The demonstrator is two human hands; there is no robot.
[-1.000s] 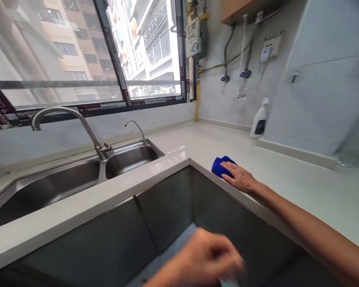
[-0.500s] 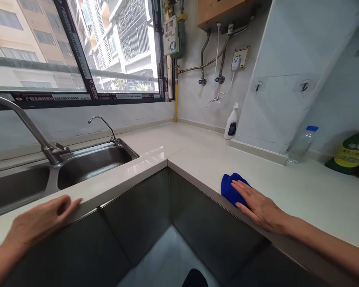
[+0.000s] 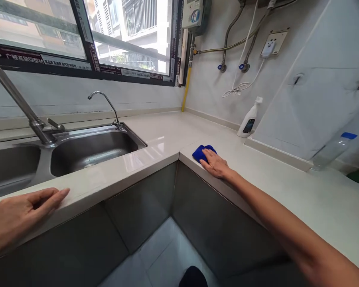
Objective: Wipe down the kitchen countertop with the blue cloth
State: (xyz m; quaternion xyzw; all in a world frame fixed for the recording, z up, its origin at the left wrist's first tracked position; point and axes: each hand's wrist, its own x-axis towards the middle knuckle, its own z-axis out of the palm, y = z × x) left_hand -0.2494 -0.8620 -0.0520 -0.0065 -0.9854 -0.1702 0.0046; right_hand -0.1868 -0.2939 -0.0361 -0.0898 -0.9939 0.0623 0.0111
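Note:
My right hand (image 3: 215,164) is pressed over a folded blue cloth (image 3: 200,153) on the white countertop (image 3: 164,131), close to the inner corner where the two counter runs meet. Its fingers lie across the cloth and hide part of it. At the lower left, my left hand (image 3: 26,211) hovers by the counter's front edge, below the sink. Its fingers are loosely bent, with a gap beside the thumb and nothing seen in them.
A steel double sink (image 3: 49,159) with a large faucet (image 3: 37,123) and a slim tap (image 3: 107,103) is at left. Along the wall stand a white spray bottle (image 3: 249,119) and a clear bottle (image 3: 333,151) with a blue cap. Dark cabinets (image 3: 143,203) lie below the counter.
My right hand has slid the blue cloth along the counter edge toward the inner corner. My left hand has shifted slightly left. The view has tilted down and come closer.

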